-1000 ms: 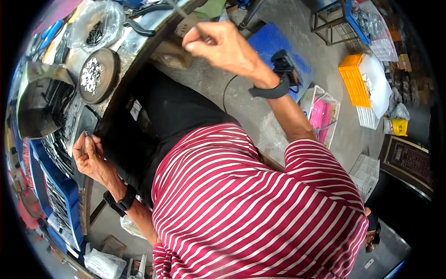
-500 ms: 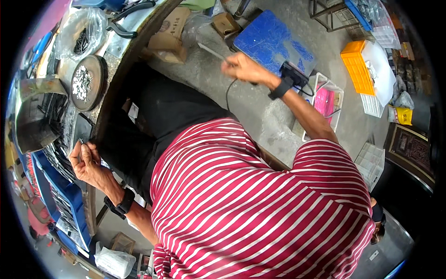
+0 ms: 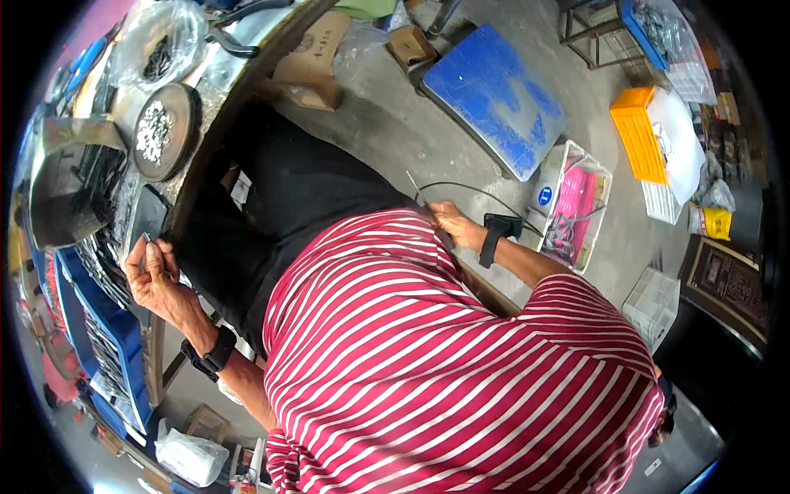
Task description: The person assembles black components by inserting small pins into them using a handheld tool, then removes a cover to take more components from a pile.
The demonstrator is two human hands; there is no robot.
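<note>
- Two hands work well apart, one on each side of the red-and-white striped shirt (image 3: pixel 444 370) that fills the lower middle of the view.
- The left hand (image 3: pixel 152 276) is raised at the edge of the workbench (image 3: pixel 210 107), its fingers pinched together on a small thin metal piece (image 3: pixel 146 239) that sticks up above the fingertips; it is too small to tell what kind.
- The right hand (image 3: pixel 453 224) is closed around a thin dark cable (image 3: pixel 485 193), which loops up and away toward the clear bin with pink contents (image 3: pixel 576 206) on the floor; a short stiff end of the cable juts up beside the thumb.
- Both wrists carry black bands.
- Near the left hand, blue trays (image 3: pixel 90 329) hold rows of metal parts, and a round dish of small bright pieces (image 3: pixel 160 132) sits farther up the bench.
- A blue board (image 3: pixel 494 82) lies on the concrete floor above the right hand, with an orange crate (image 3: pixel 638 132) farther right.
</note>
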